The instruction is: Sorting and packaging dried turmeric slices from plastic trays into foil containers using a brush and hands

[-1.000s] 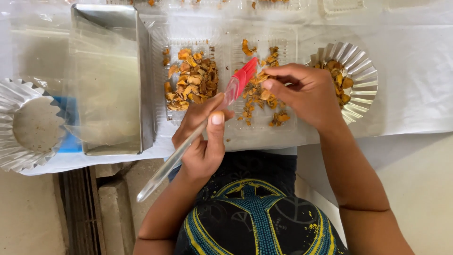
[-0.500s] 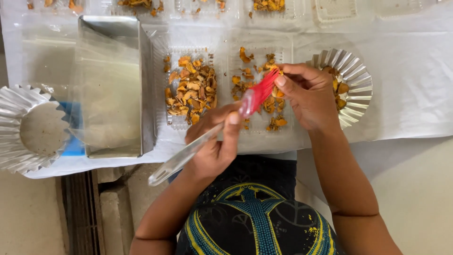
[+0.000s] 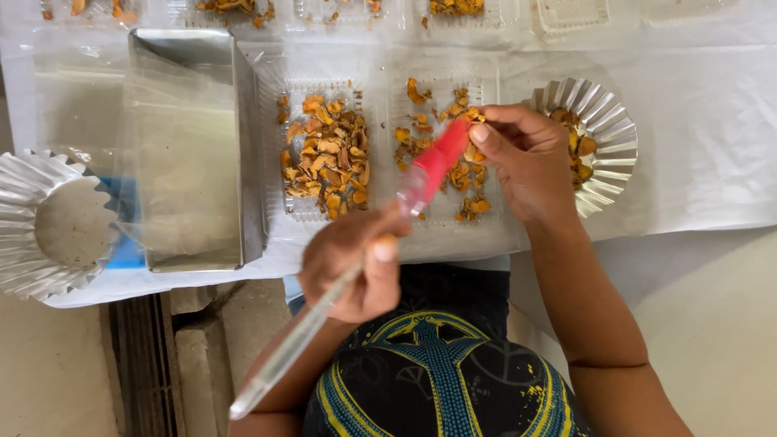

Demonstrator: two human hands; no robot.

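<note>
My left hand (image 3: 356,263) grips a brush (image 3: 421,174) with a clear handle and a red silicone head, held slanted above the table. The red head points at the fingertips of my right hand (image 3: 526,158), which pinch a small orange dried piece over the right clear plastic tray (image 3: 486,218). That tray holds scattered orange pieces. The left clear tray (image 3: 324,154) next to it is piled with more orange-brown dried pieces. A fluted foil cup (image 3: 611,137) with several pieces sits just right of my right hand.
A shiny metal rectangular tin (image 3: 190,146) stands at left, beside an empty fluted foil cup (image 3: 48,226) and a blue object. More clear trays (image 3: 566,12) line the far edge of the white plastic sheet (image 3: 712,137). The table's near edge lies below.
The camera view shifted slightly. The brush head has moved nearer my right fingertips, and my left hand has slid lower along the handle.
</note>
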